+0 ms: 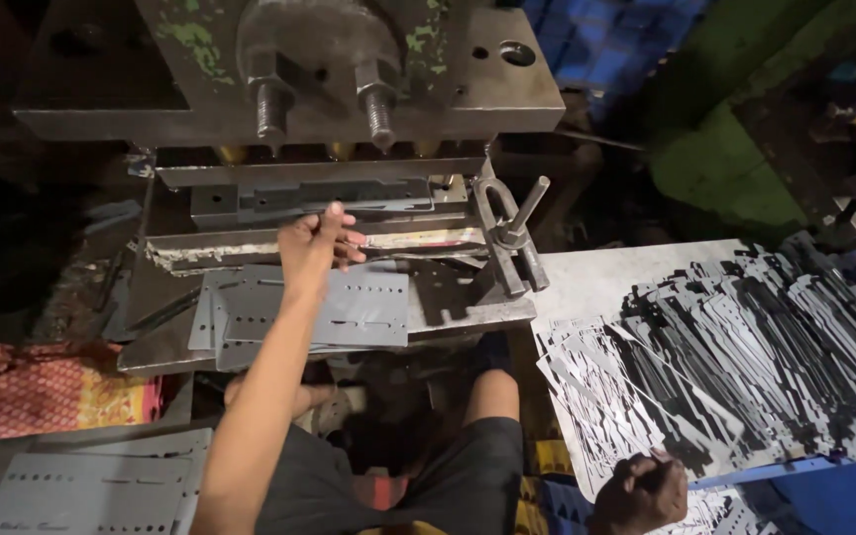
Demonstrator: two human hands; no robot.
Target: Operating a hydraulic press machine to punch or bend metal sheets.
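Observation:
My left hand point(315, 244) reaches forward to the mouth of a heavy press die point(334, 198), fingers pinched at the edge of a thin metal strip lying in the slot. Below the hand, punched grey metal plates point(369, 309) lie on the press bed. My right hand point(641, 490) rests low at the right, closed on the near edge of a grey sheet point(606, 287) that carries a big heap of narrow metal strips point(745, 347).
The press ram with two threaded bolts point(324, 99) hangs above the die. A clamp with a lever point(512, 233) stands at the die's right. More punched plates point(91, 490) lie at lower left beside a red patterned cloth point(47, 391). Blue crates point(824, 495) sit at lower right.

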